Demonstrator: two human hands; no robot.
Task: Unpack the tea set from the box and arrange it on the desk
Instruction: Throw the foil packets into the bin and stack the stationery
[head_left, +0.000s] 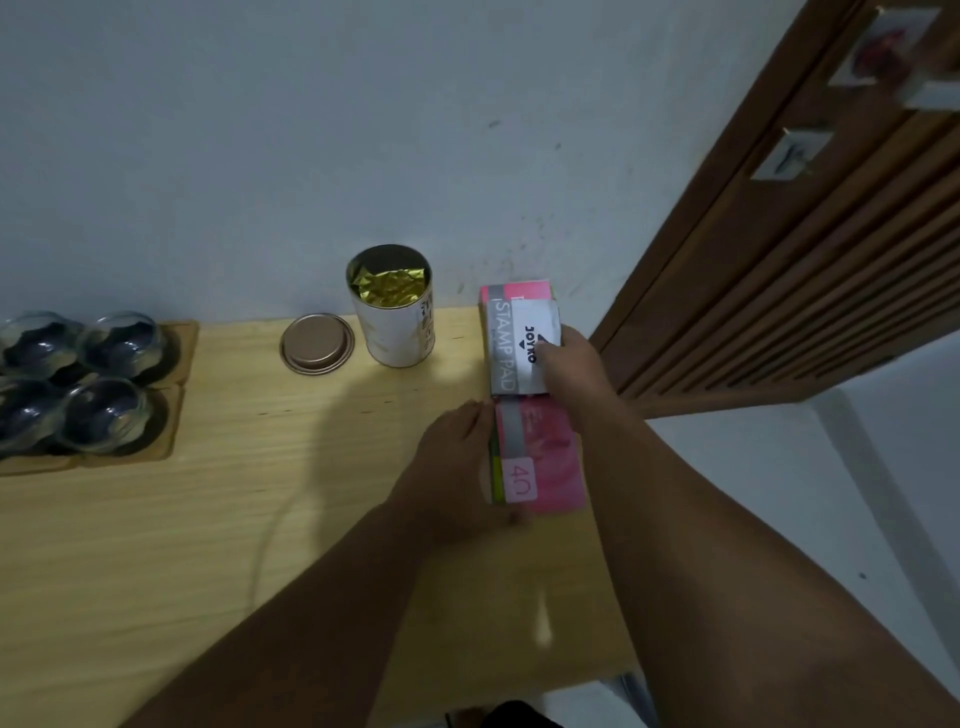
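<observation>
Pink box (540, 457) beneath "JOYKO STAMP PAD" box (522, 345).

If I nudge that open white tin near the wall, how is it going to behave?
The white tin stands upright and taller than it is wide, so a high push would probably tip it. Its round body would likely roll once down. With the lid lying beside it, the gold foil bag inside could slide out. It is probably light, though its weight cannot be seen.

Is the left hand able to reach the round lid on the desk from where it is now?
Probably yes. The left hand rests against the pink box, and only bare desk lies between it and the lid. The open tin stands beside the lid, not across the way.
</observation>
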